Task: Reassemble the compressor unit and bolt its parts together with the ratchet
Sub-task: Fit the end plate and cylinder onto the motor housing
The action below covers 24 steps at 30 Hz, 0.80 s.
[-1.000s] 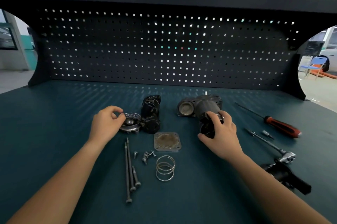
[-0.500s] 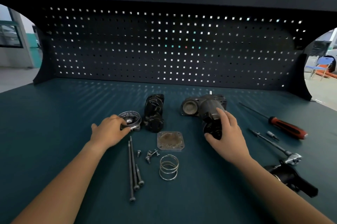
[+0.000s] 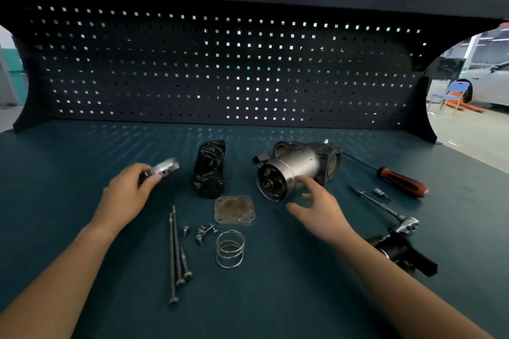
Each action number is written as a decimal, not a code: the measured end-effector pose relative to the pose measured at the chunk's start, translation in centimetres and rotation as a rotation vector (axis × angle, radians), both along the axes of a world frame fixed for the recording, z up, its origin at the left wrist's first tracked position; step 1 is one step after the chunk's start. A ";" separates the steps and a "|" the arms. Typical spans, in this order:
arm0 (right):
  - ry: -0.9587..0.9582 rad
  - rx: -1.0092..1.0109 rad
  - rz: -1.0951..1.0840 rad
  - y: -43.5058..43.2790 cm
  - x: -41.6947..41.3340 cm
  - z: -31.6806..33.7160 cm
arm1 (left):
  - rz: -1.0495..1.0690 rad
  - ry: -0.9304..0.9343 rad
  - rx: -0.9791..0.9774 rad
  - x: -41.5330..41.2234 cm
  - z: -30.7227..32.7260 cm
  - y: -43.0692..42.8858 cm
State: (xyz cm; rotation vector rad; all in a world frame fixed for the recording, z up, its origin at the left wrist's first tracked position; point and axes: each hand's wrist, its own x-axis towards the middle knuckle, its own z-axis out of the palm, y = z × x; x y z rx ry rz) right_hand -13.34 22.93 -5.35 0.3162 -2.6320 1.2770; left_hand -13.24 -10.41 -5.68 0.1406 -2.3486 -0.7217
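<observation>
My left hand [image 3: 129, 192] holds a round silver end cap [image 3: 164, 167] lifted off the bench and tilted on edge. My right hand [image 3: 316, 201] has spread fingers that touch the underside of the silver compressor body [image 3: 294, 167], which lies on its side with its round end toward me. A black housing part [image 3: 210, 170] stands between the two hands. In front of it lie a square metal plate [image 3: 234, 209], a coil spring [image 3: 230, 249], long bolts [image 3: 175, 250] and small screws [image 3: 205, 232]. The ratchet [image 3: 391, 213] lies at the right.
A red-handled screwdriver [image 3: 399, 180] and a small socket bit [image 3: 381, 194] lie at the right. A black part [image 3: 402, 254] sits by my right forearm. The dark pegboard [image 3: 220, 68] closes the back of the green bench top [image 3: 82, 151].
My left hand lifted the silver end cap off the bench and tilted it. My right hand let go of the compressor body's end, which now faces me, and opened.
</observation>
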 end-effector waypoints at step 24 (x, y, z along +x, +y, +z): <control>0.165 0.492 0.061 1.7 -2.5 3.1 | -0.765 -0.334 0.891 4.0 4.3 7.8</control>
